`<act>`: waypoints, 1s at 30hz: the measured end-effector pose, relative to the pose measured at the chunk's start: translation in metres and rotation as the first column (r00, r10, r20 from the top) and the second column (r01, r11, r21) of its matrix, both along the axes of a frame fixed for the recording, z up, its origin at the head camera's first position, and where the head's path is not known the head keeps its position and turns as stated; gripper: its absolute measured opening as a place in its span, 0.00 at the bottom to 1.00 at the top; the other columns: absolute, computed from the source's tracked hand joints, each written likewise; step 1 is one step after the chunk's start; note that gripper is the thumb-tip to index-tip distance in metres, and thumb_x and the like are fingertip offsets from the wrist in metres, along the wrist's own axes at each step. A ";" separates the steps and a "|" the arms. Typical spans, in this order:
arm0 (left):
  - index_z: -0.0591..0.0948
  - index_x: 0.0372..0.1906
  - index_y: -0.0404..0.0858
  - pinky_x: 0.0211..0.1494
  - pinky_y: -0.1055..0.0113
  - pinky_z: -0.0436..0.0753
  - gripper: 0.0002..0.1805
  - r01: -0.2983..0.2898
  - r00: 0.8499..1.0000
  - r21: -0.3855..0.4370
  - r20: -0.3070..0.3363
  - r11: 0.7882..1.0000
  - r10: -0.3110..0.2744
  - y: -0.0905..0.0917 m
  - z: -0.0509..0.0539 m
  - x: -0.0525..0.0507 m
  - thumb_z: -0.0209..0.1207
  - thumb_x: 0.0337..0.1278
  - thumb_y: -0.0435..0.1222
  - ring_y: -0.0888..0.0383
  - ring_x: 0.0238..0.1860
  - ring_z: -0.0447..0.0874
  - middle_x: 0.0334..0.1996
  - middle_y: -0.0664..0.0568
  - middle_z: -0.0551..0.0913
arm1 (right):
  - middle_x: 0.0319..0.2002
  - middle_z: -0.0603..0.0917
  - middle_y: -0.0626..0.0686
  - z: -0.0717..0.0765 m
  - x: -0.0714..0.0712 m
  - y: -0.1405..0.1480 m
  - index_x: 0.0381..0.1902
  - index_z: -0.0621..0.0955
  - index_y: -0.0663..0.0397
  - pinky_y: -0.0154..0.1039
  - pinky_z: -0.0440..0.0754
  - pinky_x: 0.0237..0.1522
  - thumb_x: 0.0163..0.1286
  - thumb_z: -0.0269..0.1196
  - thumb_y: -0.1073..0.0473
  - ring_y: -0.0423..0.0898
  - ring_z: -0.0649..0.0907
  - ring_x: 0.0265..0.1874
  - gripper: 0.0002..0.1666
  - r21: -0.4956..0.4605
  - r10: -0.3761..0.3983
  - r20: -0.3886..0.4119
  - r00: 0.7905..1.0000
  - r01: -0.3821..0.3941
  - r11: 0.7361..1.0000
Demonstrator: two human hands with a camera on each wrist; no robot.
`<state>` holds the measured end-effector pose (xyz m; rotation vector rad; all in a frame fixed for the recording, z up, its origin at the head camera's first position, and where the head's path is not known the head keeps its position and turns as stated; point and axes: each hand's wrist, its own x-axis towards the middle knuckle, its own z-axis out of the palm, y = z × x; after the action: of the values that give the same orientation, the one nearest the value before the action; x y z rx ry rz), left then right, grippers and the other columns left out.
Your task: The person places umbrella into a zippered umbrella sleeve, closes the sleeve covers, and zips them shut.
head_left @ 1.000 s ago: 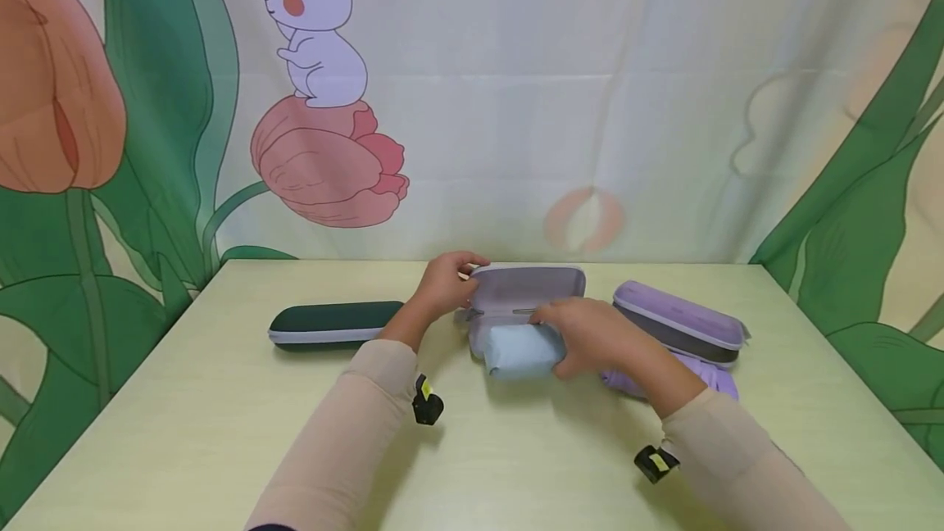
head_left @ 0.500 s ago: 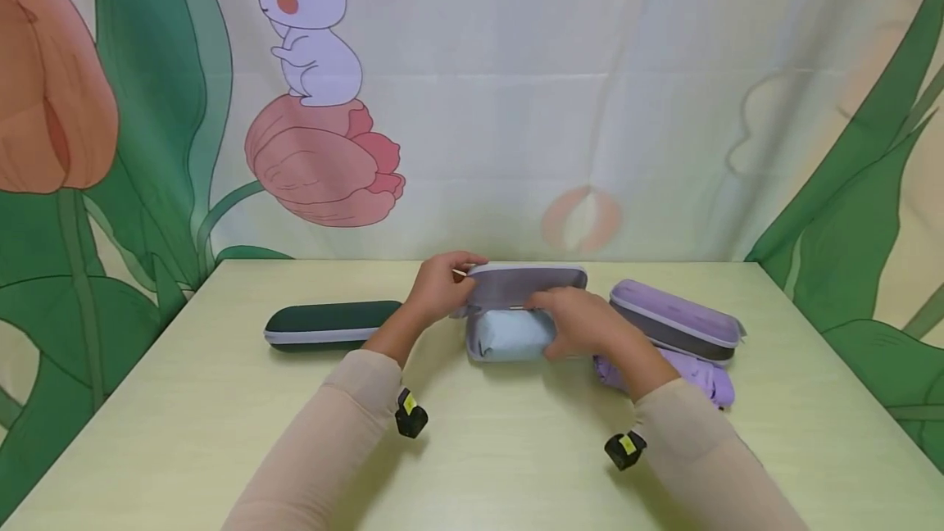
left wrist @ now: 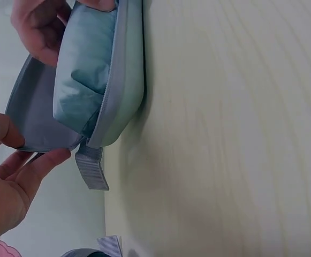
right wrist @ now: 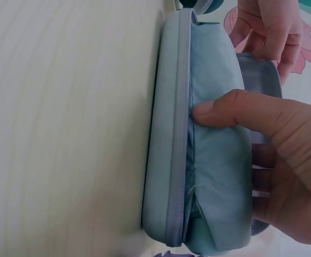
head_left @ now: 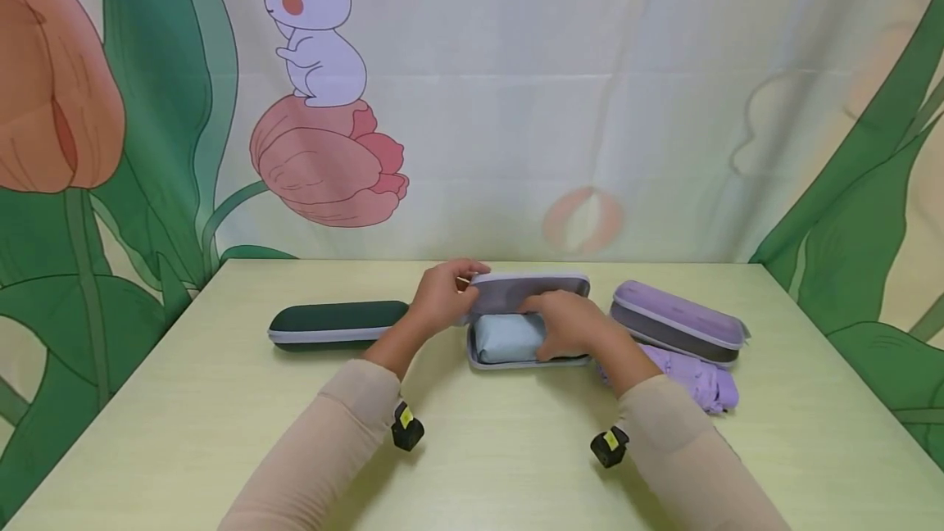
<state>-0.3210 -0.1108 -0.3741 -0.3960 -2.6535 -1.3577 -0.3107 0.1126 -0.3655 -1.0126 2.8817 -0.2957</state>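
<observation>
A light blue hard-shell zip case (right wrist: 163,160) lies unzipped on the table, its grey-lined lid (head_left: 501,293) raised at the back. A compact folded umbrella (head_left: 503,338) of light blue fabric sits in the base, bulging above the zip edge. My left hand (head_left: 441,297) pinches the left end of the lid between thumb and fingers. From the right, my right hand (head_left: 569,322) grips the umbrella; its thumb (right wrist: 214,113) presses the front beside the zip edge, its other fingers going behind. The right end of the umbrella is partly hidden by this hand in the head view.
To the left lies a dark green zipped case (head_left: 335,324). On the right a purple and grey zipped case (head_left: 677,324) stands behind a purple folded umbrella (head_left: 696,379), which my right forearm partly covers. A printed curtain (head_left: 664,105) hangs behind the table (head_left: 501,465).
The light blue umbrella has gone from in front of the case into its base with my right hand. The lid has tipped slightly forward, my left hand staying on it.
</observation>
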 end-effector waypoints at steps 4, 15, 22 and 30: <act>0.84 0.52 0.42 0.38 0.64 0.83 0.17 -0.013 1.000 -0.007 -0.007 1.000 0.013 -0.001 -0.002 0.001 0.58 0.60 0.28 0.52 0.44 0.81 0.49 0.47 0.83 | 0.52 0.83 0.52 -0.002 -0.002 -0.003 0.57 0.80 0.57 0.47 0.77 0.52 0.47 0.75 0.58 0.51 0.80 0.50 0.35 -0.026 0.059 0.003 0.998 -0.059 0.998; 0.84 0.51 0.42 0.42 0.62 0.84 0.16 -0.010 1.000 -0.025 0.003 1.000 0.010 -0.002 -0.003 0.004 0.57 0.60 0.27 0.52 0.44 0.82 0.49 0.47 0.83 | 0.55 0.82 0.55 -0.004 -0.002 0.005 0.59 0.80 0.58 0.48 0.74 0.58 0.52 0.77 0.55 0.53 0.78 0.56 0.36 -0.082 0.086 0.057 0.995 -0.081 0.993; 0.84 0.51 0.42 0.43 0.61 0.84 0.16 0.006 1.000 -0.024 0.023 1.000 -0.006 -0.002 -0.003 0.003 0.57 0.60 0.27 0.51 0.45 0.82 0.49 0.47 0.83 | 0.51 0.83 0.55 0.006 0.008 0.029 0.53 0.81 0.60 0.49 0.77 0.54 0.59 0.72 0.56 0.54 0.80 0.52 0.26 -0.233 -0.003 0.068 0.998 0.019 0.972; 0.81 0.56 0.36 0.50 0.59 0.82 0.20 0.088 0.996 -0.074 0.041 0.993 -0.085 -0.005 -0.001 0.005 0.58 0.57 0.26 0.50 0.49 0.81 0.50 0.46 0.81 | 0.50 0.80 0.61 0.022 0.013 0.055 0.49 0.81 0.63 0.54 0.76 0.51 0.68 0.61 0.64 0.59 0.79 0.49 0.14 -0.429 -0.215 -0.060 0.975 0.169 0.887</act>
<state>-0.3157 -0.1162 -0.3749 -0.5040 -2.7557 -1.3030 -0.2977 0.1672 -0.3438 -0.8033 3.0930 -0.9434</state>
